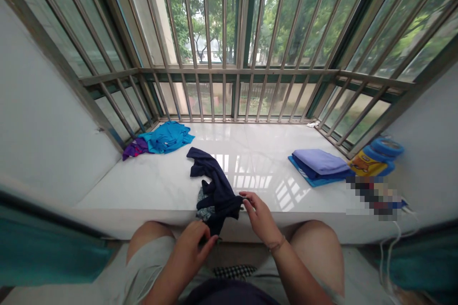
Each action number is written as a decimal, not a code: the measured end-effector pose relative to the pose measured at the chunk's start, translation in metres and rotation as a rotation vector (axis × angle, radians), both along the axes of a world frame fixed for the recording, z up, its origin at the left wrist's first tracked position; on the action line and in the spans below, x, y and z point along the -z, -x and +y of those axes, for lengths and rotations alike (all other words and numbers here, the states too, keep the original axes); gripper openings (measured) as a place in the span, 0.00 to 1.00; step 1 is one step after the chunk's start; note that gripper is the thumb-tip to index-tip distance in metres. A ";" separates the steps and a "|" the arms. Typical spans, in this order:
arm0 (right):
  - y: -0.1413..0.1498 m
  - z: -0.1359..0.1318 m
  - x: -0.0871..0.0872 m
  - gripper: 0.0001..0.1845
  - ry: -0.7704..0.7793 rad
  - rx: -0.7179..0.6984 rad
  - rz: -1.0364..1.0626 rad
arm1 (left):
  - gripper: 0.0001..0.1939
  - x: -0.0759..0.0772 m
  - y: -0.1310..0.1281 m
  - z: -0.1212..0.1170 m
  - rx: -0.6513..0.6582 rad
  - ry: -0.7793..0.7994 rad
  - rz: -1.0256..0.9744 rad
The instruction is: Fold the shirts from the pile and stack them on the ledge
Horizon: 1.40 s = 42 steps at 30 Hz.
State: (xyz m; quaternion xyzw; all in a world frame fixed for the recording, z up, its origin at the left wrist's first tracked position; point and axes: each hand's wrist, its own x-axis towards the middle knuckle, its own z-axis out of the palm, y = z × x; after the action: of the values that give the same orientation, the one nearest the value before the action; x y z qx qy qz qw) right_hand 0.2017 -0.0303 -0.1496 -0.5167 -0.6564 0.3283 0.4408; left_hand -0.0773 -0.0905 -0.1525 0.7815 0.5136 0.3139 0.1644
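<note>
A crumpled navy garment [216, 181] lies partly on the white marble sill and hangs over its front edge. A patch of grey patterned cloth [205, 205] shows at its left side. My right hand [258, 214] pinches the garment's right edge between thumb and fingers. Lower down, my left hand [196, 243] is closed at the garment's bottom edge, its fingers curled and partly hidden. The navy cloth stretches loosely between both hands, and its far end rests spread on the sill.
A bright blue crumpled garment [168, 137] and a purple one [136, 148] lie at the far left. Folded clothes [320, 164] are stacked at right, beside a blue-lidded yellow container [375, 157] and white cables [390, 248]. Metal bars [224, 95] line the window.
</note>
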 end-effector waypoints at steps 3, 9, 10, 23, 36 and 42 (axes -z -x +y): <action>0.003 -0.015 -0.035 0.24 0.047 0.041 0.035 | 0.13 -0.015 0.007 0.003 -0.105 0.021 -0.006; 0.007 -0.033 -0.092 0.27 0.025 0.079 0.050 | 0.07 -0.054 0.001 0.004 -0.108 0.089 0.109; 0.007 -0.035 -0.099 0.27 0.036 0.061 0.055 | 0.05 -0.060 0.000 0.004 -0.123 0.097 0.107; 0.022 -0.071 -0.145 0.16 0.184 -0.131 0.194 | 0.07 -0.074 -0.023 0.003 -0.173 0.465 -0.025; 0.010 -0.112 -0.174 0.14 0.071 -0.762 0.097 | 0.15 -0.133 -0.006 0.026 -0.351 0.528 -1.092; 0.051 -0.080 -0.126 0.38 -0.031 -0.356 0.016 | 0.17 -0.180 -0.028 0.007 -0.290 0.530 -0.961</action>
State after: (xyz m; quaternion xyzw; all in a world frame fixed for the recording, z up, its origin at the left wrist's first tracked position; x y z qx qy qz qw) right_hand 0.1509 -0.1098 -0.0239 -0.3827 -0.7389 0.3954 0.3888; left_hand -0.0495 -0.0837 0.0279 0.4040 0.5444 0.5141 0.5254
